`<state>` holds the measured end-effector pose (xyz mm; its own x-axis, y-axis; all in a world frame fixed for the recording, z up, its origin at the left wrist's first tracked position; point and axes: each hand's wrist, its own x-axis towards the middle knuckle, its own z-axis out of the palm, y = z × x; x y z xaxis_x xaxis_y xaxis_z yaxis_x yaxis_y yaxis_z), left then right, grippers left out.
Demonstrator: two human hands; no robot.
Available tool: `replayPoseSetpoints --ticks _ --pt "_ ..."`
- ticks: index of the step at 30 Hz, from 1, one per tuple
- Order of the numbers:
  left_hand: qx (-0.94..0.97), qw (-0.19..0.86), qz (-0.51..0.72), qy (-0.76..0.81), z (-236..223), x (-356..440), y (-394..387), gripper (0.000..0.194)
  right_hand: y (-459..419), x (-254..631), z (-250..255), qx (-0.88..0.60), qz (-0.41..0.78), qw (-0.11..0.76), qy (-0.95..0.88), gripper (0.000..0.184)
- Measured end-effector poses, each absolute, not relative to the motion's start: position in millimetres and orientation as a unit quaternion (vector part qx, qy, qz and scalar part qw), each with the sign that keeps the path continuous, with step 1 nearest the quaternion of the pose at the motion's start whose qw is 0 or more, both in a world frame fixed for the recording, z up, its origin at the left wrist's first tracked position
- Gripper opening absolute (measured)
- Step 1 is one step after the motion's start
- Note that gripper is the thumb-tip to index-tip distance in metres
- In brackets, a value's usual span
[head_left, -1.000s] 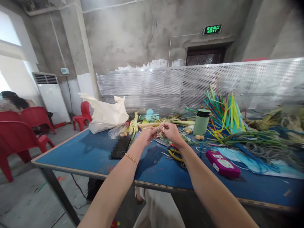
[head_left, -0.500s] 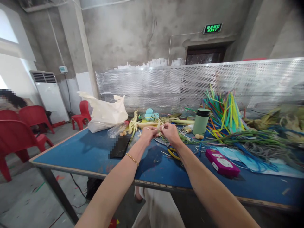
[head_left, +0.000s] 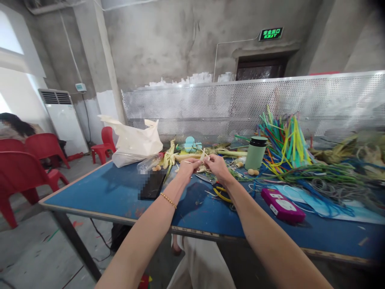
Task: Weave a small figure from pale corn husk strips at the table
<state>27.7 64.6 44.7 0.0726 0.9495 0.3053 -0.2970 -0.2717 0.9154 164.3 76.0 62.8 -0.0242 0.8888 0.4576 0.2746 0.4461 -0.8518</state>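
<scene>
Over the middle of the table, my left hand (head_left: 189,165) and my right hand (head_left: 217,164) meet, fingertips almost touching. Both are closed in a pinch on a pale strip that looks like corn husk (head_left: 203,154), whose tip sticks up between them. Fingers hide most of the strip. Just below my right hand lies a tool with yellow handles (head_left: 222,195), partly covered by my right forearm. Behind and left of my hands, a dried yellowish husk (head_left: 170,154) rests on the table.
A green canister (head_left: 255,154), a purple box (head_left: 282,205) and a pile of coloured strips (head_left: 288,144) stand to the right. Left are a dark flat object (head_left: 152,185), a clear bottle (head_left: 147,163) and a white plastic bag (head_left: 136,140). A perforated metal panel (head_left: 186,108) lines the back.
My right fingers have shifted slightly and sit lower against the strip. A thin pale end that pointed up beside the right fingers no longer shows there. Both hands stay in place.
</scene>
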Motion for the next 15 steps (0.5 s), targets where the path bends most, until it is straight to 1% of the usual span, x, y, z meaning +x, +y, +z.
replayPoseSetpoints --ticks 3,6,10,12,15 --pt "0.527 0.506 0.606 0.315 43 25 66 0.028 70 167 66 -0.422 0.356 0.515 -0.656 0.037" --pt "0.523 0.495 0.616 0.319 43 23 68 0.028 62 169 69 -0.398 0.394 0.49 -0.668 0.043" --pt "0.494 0.513 0.627 0.315 44 23 70 0.029 57 171 71 -0.354 0.42 0.459 -0.698 0.041" --pt "0.478 0.535 0.63 0.298 46 24 70 0.03 58 171 70 -0.347 0.441 0.463 -0.686 0.037" --pt "0.465 0.563 0.627 0.27 49 24 66 0.038 61 171 70 -0.357 0.475 0.484 -0.642 0.034"
